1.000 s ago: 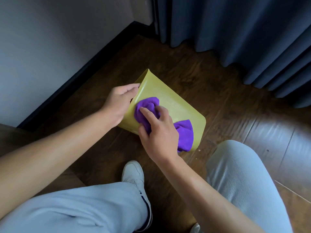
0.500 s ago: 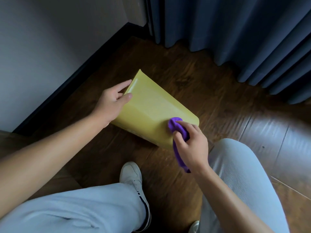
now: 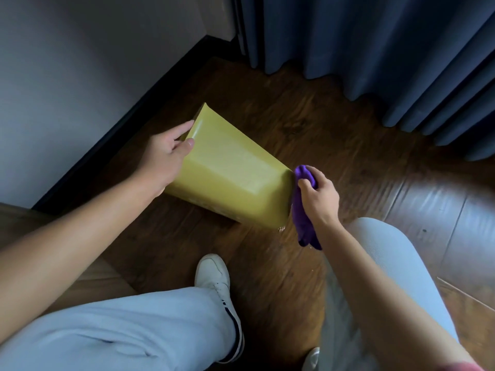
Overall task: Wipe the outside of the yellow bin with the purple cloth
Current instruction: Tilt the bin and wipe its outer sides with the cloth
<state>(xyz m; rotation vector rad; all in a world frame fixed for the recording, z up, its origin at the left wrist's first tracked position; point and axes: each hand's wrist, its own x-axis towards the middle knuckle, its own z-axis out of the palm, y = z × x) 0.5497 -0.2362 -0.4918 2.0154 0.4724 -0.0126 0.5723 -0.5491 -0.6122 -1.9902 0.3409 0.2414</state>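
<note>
The yellow bin (image 3: 230,172) lies tipped on its side on the dark wooden floor, its broad face turned up. My left hand (image 3: 166,153) holds its far left end, thumb on the upper face and fingers over the edge. My right hand (image 3: 318,194) grips the bunched purple cloth (image 3: 302,212) and presses it against the bin's right end face. The cloth's loose end hangs down below my wrist.
A grey wall with a black skirting board (image 3: 112,137) runs along the left. Dark blue curtains (image 3: 375,49) hang at the back right. My white shoe (image 3: 214,274) and light blue trouser legs (image 3: 139,330) fill the foreground. A few crumbs (image 3: 281,229) lie by the bin's near corner.
My right hand has carried the cloth from the bin's upper face down and right, off the edge onto its right end face. My left hand has stayed on the far left end.
</note>
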